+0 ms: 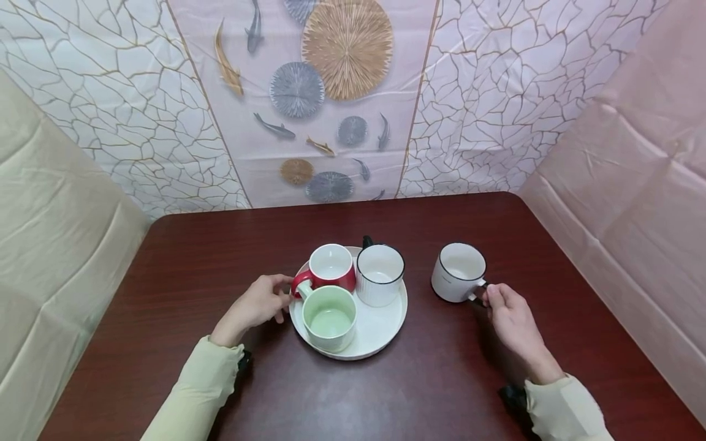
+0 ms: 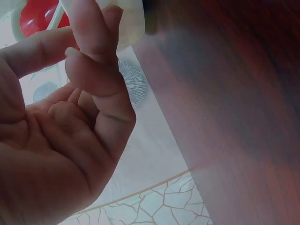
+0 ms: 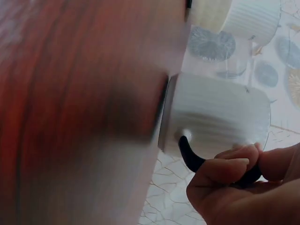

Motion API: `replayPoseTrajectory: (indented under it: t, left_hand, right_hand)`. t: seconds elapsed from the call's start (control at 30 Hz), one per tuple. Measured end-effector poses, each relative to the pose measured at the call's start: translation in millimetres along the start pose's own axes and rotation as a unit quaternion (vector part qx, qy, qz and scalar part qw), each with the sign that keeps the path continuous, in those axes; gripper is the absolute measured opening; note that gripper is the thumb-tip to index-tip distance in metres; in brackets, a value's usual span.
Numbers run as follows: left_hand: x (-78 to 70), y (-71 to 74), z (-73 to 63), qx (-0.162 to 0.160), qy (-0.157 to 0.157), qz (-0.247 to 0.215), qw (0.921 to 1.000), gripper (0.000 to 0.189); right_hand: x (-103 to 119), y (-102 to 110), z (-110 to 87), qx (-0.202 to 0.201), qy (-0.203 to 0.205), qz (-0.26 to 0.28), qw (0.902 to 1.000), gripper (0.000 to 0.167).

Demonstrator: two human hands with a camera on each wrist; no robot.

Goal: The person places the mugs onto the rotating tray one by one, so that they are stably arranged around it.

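My right hand (image 1: 510, 315) pinches the black handle (image 3: 190, 157) of a white mug (image 1: 449, 283) with a dark rim, right of the tray. In the right wrist view thumb and fingers close round that handle, the mug's ribbed side facing me and its base close to the tabletop. At the left edge of a round white tray (image 1: 380, 334), my left hand (image 1: 259, 303) holds the rim between thumb and fingers, near the red mug's handle. On the tray stand a red mug (image 1: 344, 280), a pale green mug (image 1: 331, 340) and another white mug (image 1: 379, 291) with a black handle.
The dark red-brown table (image 1: 353, 404) has rounded far corners. Behind it hangs a patterned cloth (image 1: 353, 165), with padded pale panels at the left (image 1: 55, 245) and right (image 1: 623, 184). A gap of tabletop separates the held mug from the tray.
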State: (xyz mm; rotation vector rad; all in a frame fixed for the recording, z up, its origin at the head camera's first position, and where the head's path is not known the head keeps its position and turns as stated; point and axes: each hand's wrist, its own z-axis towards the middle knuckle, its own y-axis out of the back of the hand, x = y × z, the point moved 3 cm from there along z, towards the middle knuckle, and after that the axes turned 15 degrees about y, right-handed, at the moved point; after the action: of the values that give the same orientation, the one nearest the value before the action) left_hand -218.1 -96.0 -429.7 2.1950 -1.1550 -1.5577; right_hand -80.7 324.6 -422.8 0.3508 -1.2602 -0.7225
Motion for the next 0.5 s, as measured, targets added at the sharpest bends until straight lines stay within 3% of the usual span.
replayPoseTrajectory:
  t: [0.1,0.33,0.5]
  left_hand:
    - [0.0,0.5,-0.9,-0.003,0.004,-0.003,1.0,0.04]
    - [-1.3,-2.3,-3.4,-0.004,0.015,-0.002,0.9999,0.038]
    - [-1.0,-4.9,-3.6,-0.001,0.027,-0.001,0.9996,0.037]
  right_hand:
    - [5,4,-2.4,-0.011,0.032,-0.011,0.9994,0.035]
    - [19,14,-15.3,-0.025,0.072,0.058,0.9955,0.028]
    - [30,17,-22.2,-0.032,0.109,0.065,0.9914,0.024]
